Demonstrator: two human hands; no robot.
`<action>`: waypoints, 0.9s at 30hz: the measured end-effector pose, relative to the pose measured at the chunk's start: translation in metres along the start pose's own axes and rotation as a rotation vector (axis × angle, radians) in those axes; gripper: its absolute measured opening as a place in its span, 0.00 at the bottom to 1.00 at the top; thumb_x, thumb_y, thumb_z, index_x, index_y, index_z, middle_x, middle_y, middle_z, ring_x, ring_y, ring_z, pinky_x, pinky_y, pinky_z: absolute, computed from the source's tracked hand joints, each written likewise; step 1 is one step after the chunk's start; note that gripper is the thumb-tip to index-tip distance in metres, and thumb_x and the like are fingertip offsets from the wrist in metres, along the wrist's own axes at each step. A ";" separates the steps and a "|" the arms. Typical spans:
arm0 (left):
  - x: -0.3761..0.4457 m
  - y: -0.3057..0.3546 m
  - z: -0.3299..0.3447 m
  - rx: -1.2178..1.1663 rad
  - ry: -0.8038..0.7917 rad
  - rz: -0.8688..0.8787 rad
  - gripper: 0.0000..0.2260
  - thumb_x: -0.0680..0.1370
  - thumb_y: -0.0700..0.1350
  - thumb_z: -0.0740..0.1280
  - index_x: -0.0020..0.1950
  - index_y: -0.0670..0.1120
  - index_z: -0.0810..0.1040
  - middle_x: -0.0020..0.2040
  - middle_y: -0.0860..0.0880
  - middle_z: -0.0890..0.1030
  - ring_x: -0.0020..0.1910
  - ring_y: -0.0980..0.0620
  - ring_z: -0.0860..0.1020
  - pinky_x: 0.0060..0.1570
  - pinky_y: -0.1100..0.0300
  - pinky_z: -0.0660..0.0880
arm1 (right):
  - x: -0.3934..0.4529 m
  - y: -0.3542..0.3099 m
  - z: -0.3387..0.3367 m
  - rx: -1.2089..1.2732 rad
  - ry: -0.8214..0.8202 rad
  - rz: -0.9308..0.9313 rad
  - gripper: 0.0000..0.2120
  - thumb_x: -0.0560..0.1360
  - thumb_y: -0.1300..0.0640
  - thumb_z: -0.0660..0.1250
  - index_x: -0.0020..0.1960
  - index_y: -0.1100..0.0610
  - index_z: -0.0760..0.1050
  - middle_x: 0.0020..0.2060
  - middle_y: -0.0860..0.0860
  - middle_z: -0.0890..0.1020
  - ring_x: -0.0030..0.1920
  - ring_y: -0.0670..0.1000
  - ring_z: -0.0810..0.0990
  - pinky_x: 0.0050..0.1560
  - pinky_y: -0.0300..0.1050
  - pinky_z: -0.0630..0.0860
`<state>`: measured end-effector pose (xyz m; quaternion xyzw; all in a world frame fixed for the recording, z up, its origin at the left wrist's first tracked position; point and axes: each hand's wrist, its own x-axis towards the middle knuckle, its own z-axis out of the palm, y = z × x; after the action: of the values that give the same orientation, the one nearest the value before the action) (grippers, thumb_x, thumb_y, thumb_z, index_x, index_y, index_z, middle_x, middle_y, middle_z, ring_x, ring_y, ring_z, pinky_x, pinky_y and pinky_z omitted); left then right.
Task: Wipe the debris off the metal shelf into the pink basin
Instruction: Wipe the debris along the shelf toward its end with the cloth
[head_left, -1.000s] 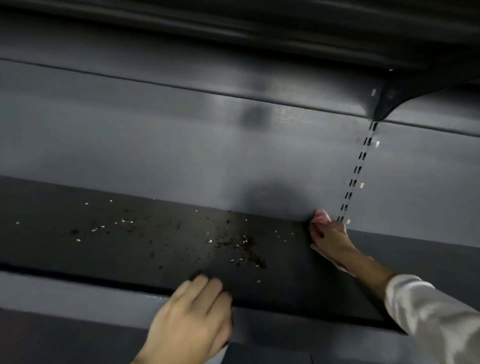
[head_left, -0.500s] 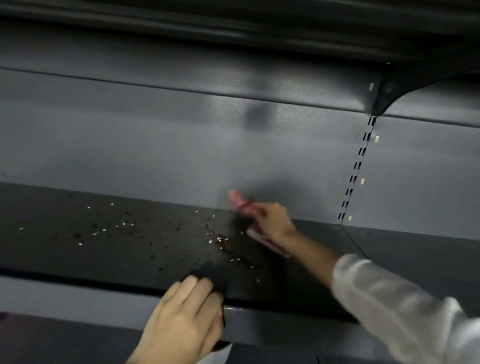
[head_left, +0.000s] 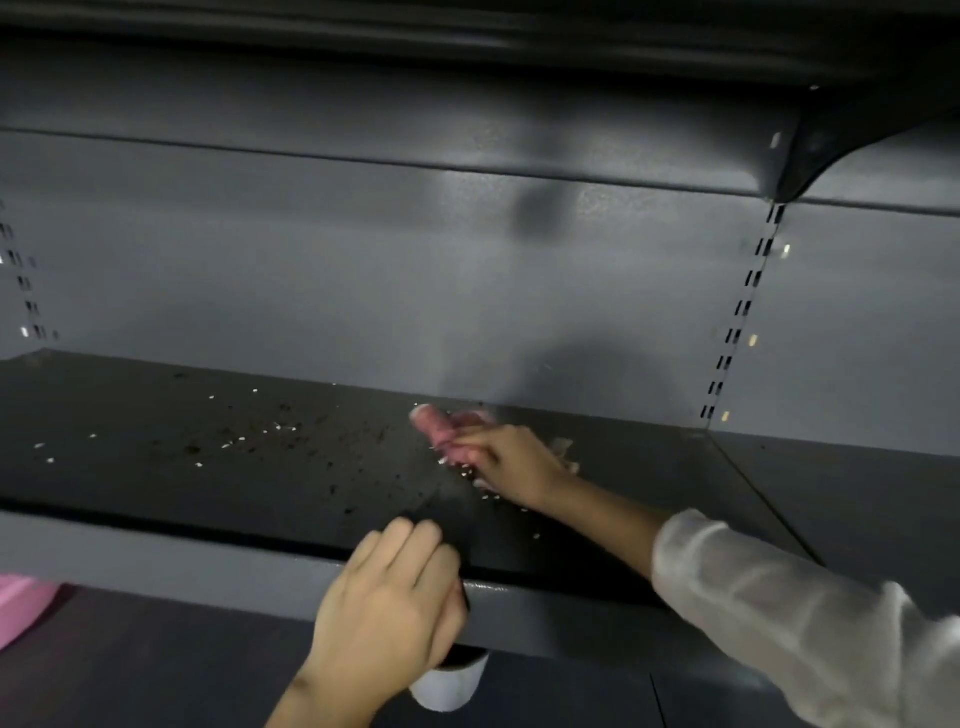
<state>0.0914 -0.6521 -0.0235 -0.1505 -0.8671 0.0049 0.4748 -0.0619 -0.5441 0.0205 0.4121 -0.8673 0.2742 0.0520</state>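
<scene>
- Debris (head_left: 270, 434) lies scattered on the shelf (head_left: 130, 483), mostly left of the cloth.
- Right hand (head_left: 511, 462) grips a pink cloth (head_left: 441, 431), pressed flat to push crumbs.
- Left hand (head_left: 389, 608), curled closed, holds a white cup (head_left: 449, 680) under the shelf's front edge, likely as a catcher.
- Pink basin (head_left: 21, 605) sits lower left.

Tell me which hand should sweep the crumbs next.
Right. The right hand already presses the pink cloth on the shelf beside the debris; the left hand grips the shelf's front edge.
</scene>
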 end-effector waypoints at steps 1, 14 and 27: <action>0.000 0.000 0.000 0.000 -0.010 -0.007 0.11 0.68 0.42 0.59 0.28 0.41 0.75 0.28 0.45 0.73 0.34 0.48 0.62 0.33 0.58 0.59 | -0.003 -0.009 0.005 0.010 -0.008 -0.034 0.13 0.75 0.60 0.61 0.57 0.55 0.77 0.63 0.53 0.77 0.64 0.49 0.73 0.63 0.34 0.63; -0.014 -0.031 -0.019 0.021 -0.043 -0.075 0.12 0.70 0.41 0.57 0.31 0.39 0.75 0.31 0.43 0.73 0.35 0.49 0.61 0.33 0.57 0.59 | -0.129 0.056 -0.118 -0.157 0.286 0.486 0.12 0.77 0.56 0.59 0.56 0.52 0.78 0.60 0.52 0.79 0.59 0.46 0.76 0.54 0.31 0.70; -0.032 -0.096 -0.034 -0.163 0.023 0.077 0.14 0.71 0.42 0.57 0.32 0.41 0.79 0.32 0.45 0.77 0.36 0.50 0.64 0.31 0.59 0.65 | -0.056 -0.042 0.016 -0.241 0.386 0.621 0.09 0.75 0.63 0.61 0.45 0.68 0.76 0.40 0.57 0.74 0.42 0.54 0.72 0.38 0.32 0.69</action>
<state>0.1111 -0.7569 -0.0164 -0.2218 -0.8528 -0.0494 0.4701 0.0079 -0.5355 0.0070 0.0614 -0.9511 0.2456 0.1770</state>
